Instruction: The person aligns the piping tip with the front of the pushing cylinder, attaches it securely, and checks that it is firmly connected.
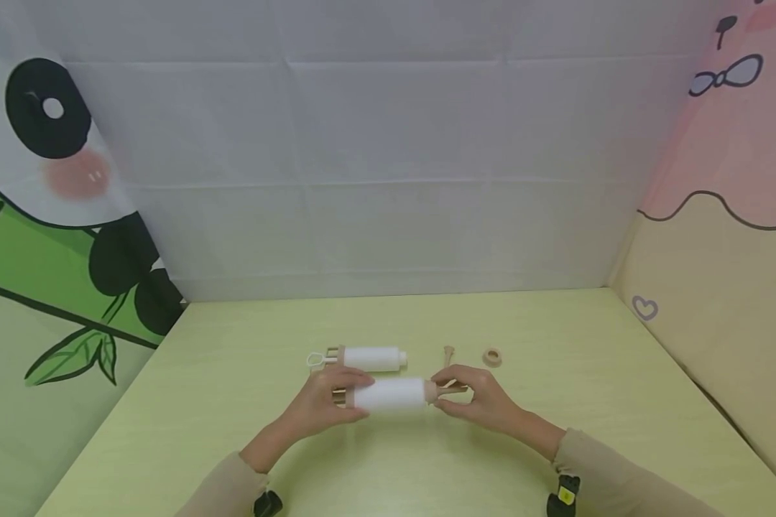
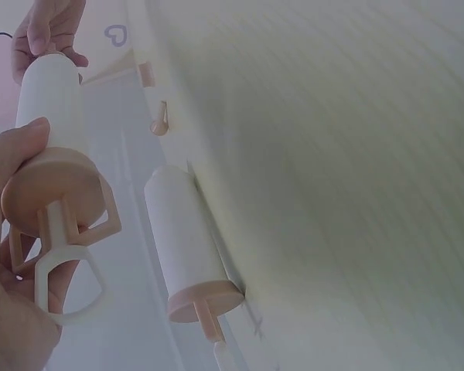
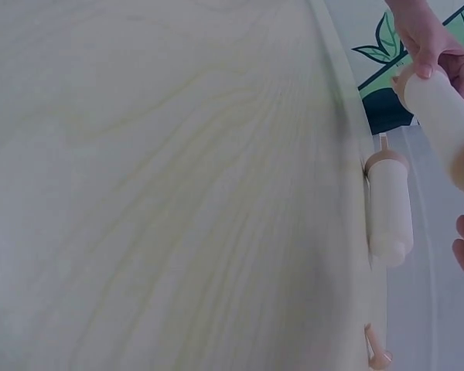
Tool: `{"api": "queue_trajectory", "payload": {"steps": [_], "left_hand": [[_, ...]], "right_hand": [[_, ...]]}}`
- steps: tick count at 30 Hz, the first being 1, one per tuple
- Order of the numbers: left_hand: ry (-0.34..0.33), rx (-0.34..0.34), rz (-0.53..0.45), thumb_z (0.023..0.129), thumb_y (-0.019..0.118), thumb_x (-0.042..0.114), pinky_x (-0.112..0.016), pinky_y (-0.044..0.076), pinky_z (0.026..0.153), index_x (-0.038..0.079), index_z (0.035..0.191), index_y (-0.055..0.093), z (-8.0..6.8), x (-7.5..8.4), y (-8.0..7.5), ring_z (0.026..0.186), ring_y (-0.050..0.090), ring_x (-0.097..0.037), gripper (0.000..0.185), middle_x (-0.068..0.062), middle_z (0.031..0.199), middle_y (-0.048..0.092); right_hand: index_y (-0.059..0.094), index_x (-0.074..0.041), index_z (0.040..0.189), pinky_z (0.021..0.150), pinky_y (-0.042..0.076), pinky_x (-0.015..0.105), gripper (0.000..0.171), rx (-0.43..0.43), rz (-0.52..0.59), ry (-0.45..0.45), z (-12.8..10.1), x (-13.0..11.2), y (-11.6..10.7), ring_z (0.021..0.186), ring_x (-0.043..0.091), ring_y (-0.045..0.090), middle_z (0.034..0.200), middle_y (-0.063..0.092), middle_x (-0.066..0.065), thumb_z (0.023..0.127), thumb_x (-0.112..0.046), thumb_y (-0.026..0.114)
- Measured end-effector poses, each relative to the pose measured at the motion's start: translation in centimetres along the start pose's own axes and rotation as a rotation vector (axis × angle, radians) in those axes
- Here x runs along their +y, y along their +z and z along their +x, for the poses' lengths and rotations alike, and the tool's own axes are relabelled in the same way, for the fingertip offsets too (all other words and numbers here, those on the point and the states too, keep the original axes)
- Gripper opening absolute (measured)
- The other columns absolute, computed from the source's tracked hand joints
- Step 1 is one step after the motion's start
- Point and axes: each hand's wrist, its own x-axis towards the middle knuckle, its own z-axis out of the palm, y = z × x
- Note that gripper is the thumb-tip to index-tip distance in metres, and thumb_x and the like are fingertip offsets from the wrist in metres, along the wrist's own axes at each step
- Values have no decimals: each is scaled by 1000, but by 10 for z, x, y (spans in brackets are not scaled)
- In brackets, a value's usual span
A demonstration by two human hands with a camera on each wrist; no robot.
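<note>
A white piping syringe [image 1: 389, 394] with a tan collar lies crosswise between the two hands, over the table. My left hand [image 1: 320, 403] grips its collar end, thumb on the barrel beside the tan collar [image 2: 50, 185]. Below that collar, in the left wrist view, hang tan finger loops and a white plunger ring [image 2: 68, 282]. At the opposite end, my right hand [image 1: 481, 398] pinches the tan cap [image 1: 431, 391], from which a slim tan nozzle [image 1: 451, 390] points right. Just behind the held one lies a second, similar syringe [image 1: 371, 359], ring to the left.
Past the right hand, a loose tan nozzle [image 1: 449, 353] and a small tan ring [image 1: 491, 357] lie on the pale yellow table [image 1: 556, 330]. A white cloth wall [image 1: 388, 215] stands at the back, with printed cartoon panels on both sides.
</note>
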Motion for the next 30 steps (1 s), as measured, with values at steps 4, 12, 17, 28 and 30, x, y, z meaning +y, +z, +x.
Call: {"api": "queue_trajectory", "payload": {"steps": [4,12,17,28,30], "left_hand": [[31,7,22,61,77,-9,-26,54,66,-12,95,64,0,0,0,87,58,-35,36,-22,95,63],[16,10,4,61,77,-10,-26,54,67,-12,95,63,0,-1,-2,88,58,-36,37,-22,96,63],[-15,3,-13,63,76,-10,-26,54,68,-13,97,63,-1,0,-2,90,57,-38,37,-23,98,62],[-49,-14,-11,67,79,5,-19,52,69,-5,102,66,-6,-36,7,96,57,-32,38,-16,104,63],[-54,-17,-33,67,79,5,-20,52,70,-6,102,65,-6,-35,6,96,57,-32,39,-17,105,63]], "right_hand": [[60,5,96,61,55,33,32,3,-4,3,0,0,1,77,27,64,89,64,16,67,12,72],[62,5,94,61,55,33,27,6,15,31,2,0,2,76,25,65,87,65,16,69,11,70],[64,5,96,61,55,37,22,-18,29,99,4,0,2,77,23,65,87,67,15,74,7,68],[63,7,96,62,55,35,25,-18,64,38,2,4,3,77,22,65,87,66,16,72,10,69],[63,8,95,62,55,33,27,-4,55,6,2,5,3,75,23,65,86,66,17,70,12,69]]}}
